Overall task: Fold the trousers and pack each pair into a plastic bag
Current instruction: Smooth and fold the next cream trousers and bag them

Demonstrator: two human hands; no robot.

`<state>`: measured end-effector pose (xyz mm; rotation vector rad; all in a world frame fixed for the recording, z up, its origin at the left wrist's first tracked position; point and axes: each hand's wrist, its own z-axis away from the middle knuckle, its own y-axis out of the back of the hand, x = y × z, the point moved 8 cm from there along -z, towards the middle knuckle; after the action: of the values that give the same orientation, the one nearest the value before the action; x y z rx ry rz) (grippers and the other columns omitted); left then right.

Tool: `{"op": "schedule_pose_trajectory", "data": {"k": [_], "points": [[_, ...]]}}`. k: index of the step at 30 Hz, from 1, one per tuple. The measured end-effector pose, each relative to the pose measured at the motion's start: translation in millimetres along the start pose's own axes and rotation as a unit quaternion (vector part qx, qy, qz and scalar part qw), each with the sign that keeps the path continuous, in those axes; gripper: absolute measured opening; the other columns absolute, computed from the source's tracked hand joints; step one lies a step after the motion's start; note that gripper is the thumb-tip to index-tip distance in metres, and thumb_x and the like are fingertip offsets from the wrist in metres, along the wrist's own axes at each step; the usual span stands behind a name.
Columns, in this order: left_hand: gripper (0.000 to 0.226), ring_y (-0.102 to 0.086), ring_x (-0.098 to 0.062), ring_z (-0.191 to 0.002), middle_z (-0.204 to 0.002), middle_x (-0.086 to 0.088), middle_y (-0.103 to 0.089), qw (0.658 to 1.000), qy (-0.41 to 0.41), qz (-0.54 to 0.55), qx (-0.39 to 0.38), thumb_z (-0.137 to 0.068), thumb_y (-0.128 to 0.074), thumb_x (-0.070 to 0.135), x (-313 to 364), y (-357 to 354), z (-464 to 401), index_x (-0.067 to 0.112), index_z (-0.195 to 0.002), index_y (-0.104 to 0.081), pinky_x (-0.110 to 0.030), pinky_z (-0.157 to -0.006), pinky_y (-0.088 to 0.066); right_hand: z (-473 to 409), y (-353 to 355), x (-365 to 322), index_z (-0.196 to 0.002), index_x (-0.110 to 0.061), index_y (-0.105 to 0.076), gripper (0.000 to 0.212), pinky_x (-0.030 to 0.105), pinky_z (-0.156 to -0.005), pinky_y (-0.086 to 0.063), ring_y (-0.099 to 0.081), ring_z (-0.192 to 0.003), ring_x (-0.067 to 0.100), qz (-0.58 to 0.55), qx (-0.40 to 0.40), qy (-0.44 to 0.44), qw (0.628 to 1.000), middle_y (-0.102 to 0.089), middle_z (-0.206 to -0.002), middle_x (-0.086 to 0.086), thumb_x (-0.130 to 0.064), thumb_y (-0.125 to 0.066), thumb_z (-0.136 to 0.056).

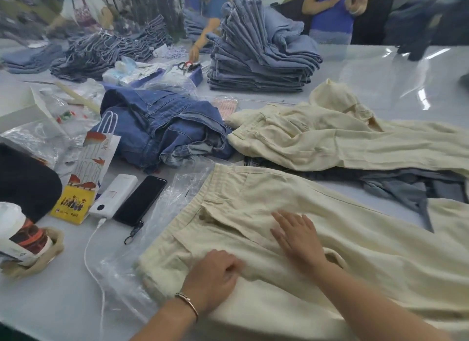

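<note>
A pair of cream trousers (pixel 291 201) lies flat in front of me, waistband to the left, legs running off to the right. My left hand (pixel 215 274) grips a fold of the cream cloth near the front edge, fingers curled into it. My right hand (pixel 297 234) lies flat on the trousers with straight, spread fingers. A clear plastic bag (pixel 162 213) sits partly under the waistband on the left. A second pair of cream trousers (pixel 330 137) lies crumpled behind the first.
A heap of blue jeans (pixel 165 127) sits behind the bag. A black phone (pixel 140 199), a white power bank (pixel 114 196) with cable and a paper gift bag (pixel 88 168) lie left. A tall stack of folded jeans (pixel 258 56) stands at the back, with people working beyond.
</note>
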<state>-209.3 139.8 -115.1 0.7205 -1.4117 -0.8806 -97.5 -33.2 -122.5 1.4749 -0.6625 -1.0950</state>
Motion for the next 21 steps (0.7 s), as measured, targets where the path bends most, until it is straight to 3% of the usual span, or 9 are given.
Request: {"op": "schedule_pose_trajectory", "data": {"k": [2,6,11,14,16,18,21], "points": [[0.011,-0.05,-0.009,-0.098,-0.094,0.015,-0.057,0.998,0.047,-0.05,-0.017,-0.085,-0.054,0.027,3.7,-13.2,-9.5,0.029,-0.093,-0.061,-0.018,-0.077,-0.036,25.0,16.7,40.8,-0.148,-0.033,-0.029,0.049,0.033,-0.115,-0.006,-0.027,-0.139,0.013,0.007,0.029,-0.036,0.999,-0.031,-0.153,-0.011,-0.047,-0.03,-0.101],[0.011,-0.052,-0.009,-0.07,-0.073,0.01,-0.058,0.983,0.161,-0.089,0.025,-0.081,-0.051,0.03,16.3,-3.3,-27.8,0.022,-0.075,-0.055,-0.026,-0.06,-0.041,84.4,65.8,144.3,-0.142,-0.022,-0.044,0.045,0.043,-0.115,-0.02,-0.04,-0.134,0.02,-0.011,0.133,-0.149,0.98,-0.045,-0.146,-0.002,-0.036,-0.045,-0.098],[0.018,-0.054,-0.01,-0.063,-0.062,0.008,-0.057,0.991,0.093,-0.003,0.092,-0.08,-0.059,0.022,115.0,-8.9,-63.7,0.028,-0.064,-0.053,-0.028,-0.055,-0.041,170.8,121.8,285.4,-0.135,-0.013,-0.052,0.048,0.045,-0.107,-0.027,-0.045,-0.126,0.031,-0.022,0.226,-0.334,0.915,-0.052,-0.138,0.01,-0.018,-0.059,-0.088],[0.02,-0.054,-0.006,-0.064,-0.066,0.01,-0.058,0.995,0.056,0.015,0.084,-0.08,-0.06,0.018,181.1,-38.5,-77.6,0.03,-0.066,-0.055,-0.024,-0.054,-0.039,217.3,138.6,365.4,-0.137,-0.019,-0.048,0.047,0.045,-0.107,-0.025,-0.034,-0.131,0.032,0.004,0.208,-0.436,0.876,-0.038,-0.147,0.011,-0.031,-0.052,-0.091],[0.021,-0.056,-0.006,-0.072,-0.076,0.013,-0.059,0.997,0.026,0.03,0.062,-0.081,-0.061,0.014,223.3,-68.0,-86.3,0.033,-0.073,-0.056,-0.022,-0.061,-0.041,246.5,144.7,416.3,-0.135,-0.02,-0.049,0.044,0.047,-0.105,-0.028,-0.03,-0.133,0.034,-0.042,0.223,-0.484,0.845,-0.034,-0.149,0.01,-0.04,-0.043,-0.097],[0.022,-0.055,-0.008,-0.091,-0.092,0.015,-0.06,0.998,-0.018,0.037,0.04,-0.08,-0.064,0.013,264.1,-97.8,-95.7,0.033,-0.089,-0.06,-0.021,-0.077,-0.041,263.4,144.8,462.2,-0.138,-0.019,-0.046,0.043,0.048,-0.102,-0.032,-0.033,-0.131,0.037,-0.112,0.23,-0.494,0.831,-0.033,-0.15,0.01,-0.034,-0.039,-0.099],[0.035,-0.044,-0.003,-0.113,-0.115,0.019,-0.053,0.996,-0.093,0.005,-0.008,-0.083,-0.068,0.029,320.6,-139.4,-107.1,0.03,-0.117,-0.059,-0.017,-0.099,-0.033,258.6,131.6,501.0,-0.15,-0.027,-0.022,0.059,0.047,-0.103,-0.032,-0.033,-0.132,0.036,-0.117,0.106,-0.45,0.879,-0.023,-0.153,0.008,-0.038,-0.043,-0.096]]}}
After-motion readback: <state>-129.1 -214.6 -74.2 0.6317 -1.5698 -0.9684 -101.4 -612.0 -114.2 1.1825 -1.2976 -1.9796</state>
